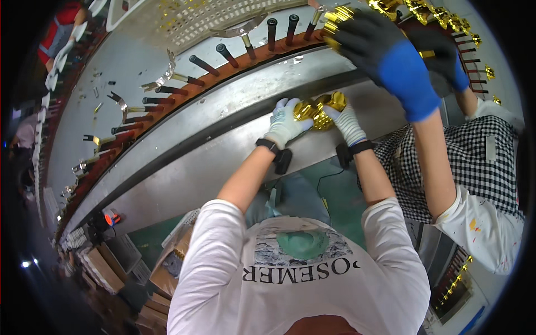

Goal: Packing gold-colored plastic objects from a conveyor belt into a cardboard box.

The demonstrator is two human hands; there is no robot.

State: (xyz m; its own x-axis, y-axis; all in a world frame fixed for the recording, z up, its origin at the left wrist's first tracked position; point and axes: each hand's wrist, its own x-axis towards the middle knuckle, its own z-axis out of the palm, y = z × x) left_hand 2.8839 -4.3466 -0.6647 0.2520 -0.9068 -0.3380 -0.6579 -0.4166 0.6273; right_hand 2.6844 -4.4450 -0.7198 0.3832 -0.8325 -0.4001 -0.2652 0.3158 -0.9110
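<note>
Both my hands wear pale knitted gloves and meet over the metal ledge. My left hand point(286, 121) closes its fingers on the left side of a shiny gold lobed piece point(320, 116). From the other side my right hand point(348, 126) grips the same gold mass, thumb pressed against it. Whether it is one piece or several touching cannot be made out. Close on the right, a co-worker's hand in a black and blue glove point(385, 61) reaches across above mine, with gold pieces at its fingertips.
Along the far side of the ledge point(234, 111) runs a curved rack with upright dark-handled pegs point(226, 54), some topped by silver clamps point(245, 30). Behind it lies a perforated tray point(195, 25). Gold pieces point(435, 14) line the rack at right. Cardboard boxes point(103, 268) stand lower left.
</note>
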